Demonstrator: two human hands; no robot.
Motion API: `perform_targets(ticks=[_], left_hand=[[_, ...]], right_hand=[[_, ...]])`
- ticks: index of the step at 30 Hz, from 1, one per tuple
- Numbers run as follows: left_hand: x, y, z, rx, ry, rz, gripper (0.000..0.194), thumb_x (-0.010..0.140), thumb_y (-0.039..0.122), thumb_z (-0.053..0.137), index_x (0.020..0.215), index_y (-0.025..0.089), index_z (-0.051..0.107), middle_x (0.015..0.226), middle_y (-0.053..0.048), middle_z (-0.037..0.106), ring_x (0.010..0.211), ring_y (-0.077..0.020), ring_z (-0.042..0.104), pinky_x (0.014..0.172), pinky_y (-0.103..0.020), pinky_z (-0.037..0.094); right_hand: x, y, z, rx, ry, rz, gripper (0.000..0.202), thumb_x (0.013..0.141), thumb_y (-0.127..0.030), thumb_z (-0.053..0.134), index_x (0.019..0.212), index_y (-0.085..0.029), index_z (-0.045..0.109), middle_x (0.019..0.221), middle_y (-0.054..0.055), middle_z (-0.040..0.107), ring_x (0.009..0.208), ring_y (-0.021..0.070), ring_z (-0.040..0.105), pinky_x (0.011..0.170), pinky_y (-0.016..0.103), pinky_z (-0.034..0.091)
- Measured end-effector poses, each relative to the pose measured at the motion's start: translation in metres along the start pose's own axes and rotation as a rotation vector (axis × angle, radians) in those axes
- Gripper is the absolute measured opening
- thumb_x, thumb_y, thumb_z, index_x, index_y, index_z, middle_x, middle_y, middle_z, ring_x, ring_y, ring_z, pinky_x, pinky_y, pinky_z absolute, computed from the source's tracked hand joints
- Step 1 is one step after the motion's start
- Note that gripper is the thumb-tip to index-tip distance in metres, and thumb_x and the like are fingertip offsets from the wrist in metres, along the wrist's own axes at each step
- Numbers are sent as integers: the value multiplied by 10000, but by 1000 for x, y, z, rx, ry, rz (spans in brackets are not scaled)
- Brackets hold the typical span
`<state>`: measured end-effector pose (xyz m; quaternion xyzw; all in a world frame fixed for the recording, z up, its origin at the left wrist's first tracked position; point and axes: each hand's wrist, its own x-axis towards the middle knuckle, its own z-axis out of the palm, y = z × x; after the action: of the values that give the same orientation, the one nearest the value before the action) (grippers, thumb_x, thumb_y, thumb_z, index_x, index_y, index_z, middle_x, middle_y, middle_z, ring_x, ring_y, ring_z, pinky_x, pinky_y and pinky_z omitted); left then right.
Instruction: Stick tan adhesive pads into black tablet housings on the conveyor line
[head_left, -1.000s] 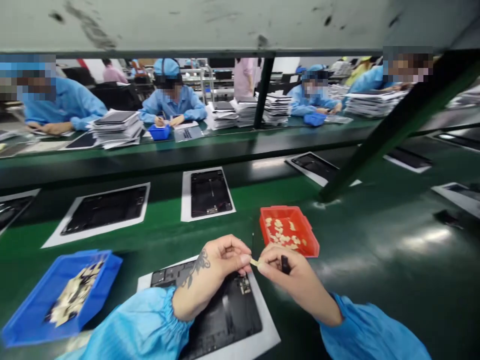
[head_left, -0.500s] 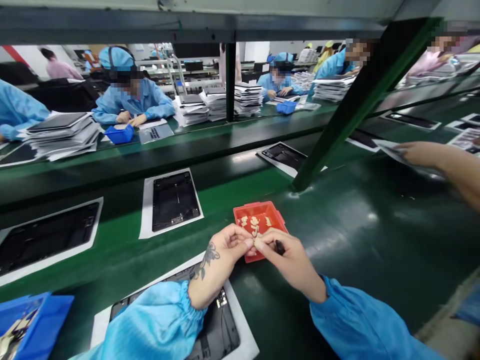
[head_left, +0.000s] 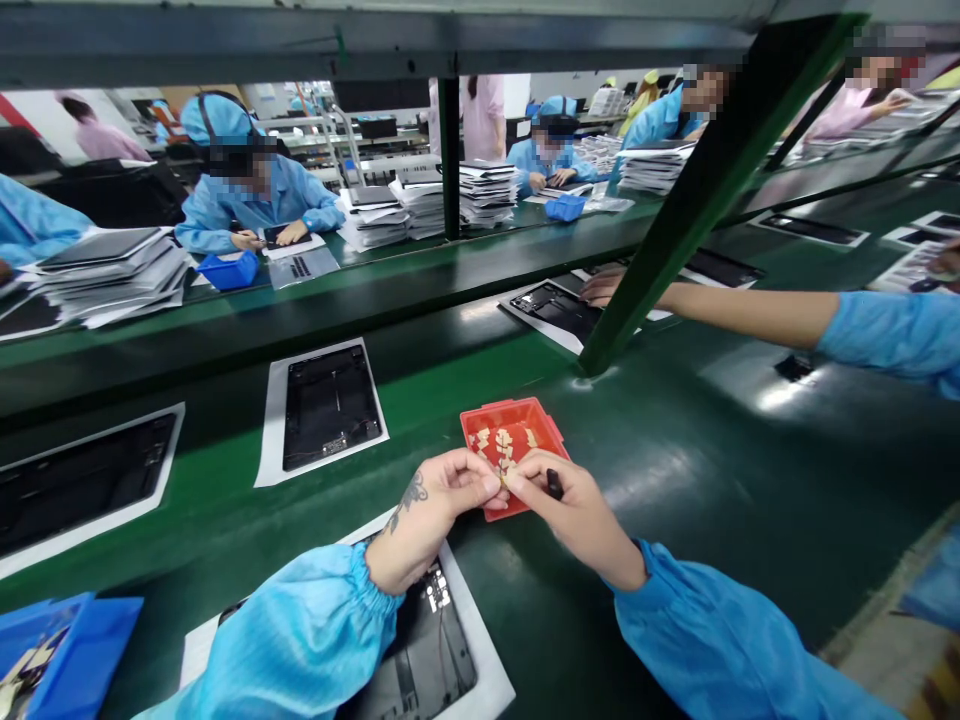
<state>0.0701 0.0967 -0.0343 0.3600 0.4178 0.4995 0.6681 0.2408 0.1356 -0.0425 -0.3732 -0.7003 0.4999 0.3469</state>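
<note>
My left hand [head_left: 446, 490] and my right hand [head_left: 562, 505] meet fingertip to fingertip over the near part of a red tray [head_left: 551, 425]. A tiny yellowish piece [head_left: 502, 481] is pinched between them, mostly hidden by the fingers. A black-ended tool [head_left: 554, 484] sticks out from my right hand's curled fingers; its rest is hidden. Several small cream-coloured pieces [head_left: 504, 440] lie loose in the tray. Under my left forearm, partly covered, is an open black tablet housing [head_left: 442, 640] on a white sheet.
More black tablet housings [head_left: 334, 405] lie on white sheets along the green bench [head_left: 420, 380]. A blue bin [head_left: 105, 640] with small parts stands at lower left. A slanted green post [head_left: 675, 220] rises at right. A co-worker's arm [head_left: 757, 305] reaches in behind it.
The co-worker's arm at right has reached left behind the post to a far tablet housing; earlier that hand held a sheet farther right. My hands keep nearly the same pinch. The view has shifted slightly.
</note>
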Motion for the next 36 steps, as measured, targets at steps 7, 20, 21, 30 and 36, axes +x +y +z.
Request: perform_targets(ticks=[7,20,21,30,36], left_hand=[[9,-1,-8,210,149,180,161,848,309,587,827,152,561,849,-42,619,790,-155,607,750,-308,508],[38,-1,-5,632,140,380,142,792,223,604,866,226,725,873,-40,632,916,-203,539,877,-305,386],[35,0,-5,601,109,345,168,808,232,587,905,216,723,907,-48,644,922,-204,555,869,-306,401],[9,12,4,167,-18,122,151,807,268,649,746,131,656,698,-4,608,663,-101,516,649,-208,405],[9,10,2,254,34,162,143,815,266,637,789,134,685,747,-18,623,703,-123,533,685,-226,416]], right_hand=[[1,10,0,170,280,12,186,849,-308,606,717,-182,573,682,-20,535,601,97,446,585,238,360],[2,10,-3,146,295,38,249,851,-414,596,758,-184,565,593,-27,436,520,92,365,468,221,313],[1,8,-2,138,269,34,259,854,-417,589,745,-183,563,600,-22,446,524,94,374,472,222,321],[-1,-5,-1,96,155,-30,229,884,-329,562,713,-178,578,683,-4,554,604,111,479,588,239,393],[1,7,0,-43,254,14,287,852,-365,607,645,-170,571,617,-16,541,573,112,458,566,243,378]])
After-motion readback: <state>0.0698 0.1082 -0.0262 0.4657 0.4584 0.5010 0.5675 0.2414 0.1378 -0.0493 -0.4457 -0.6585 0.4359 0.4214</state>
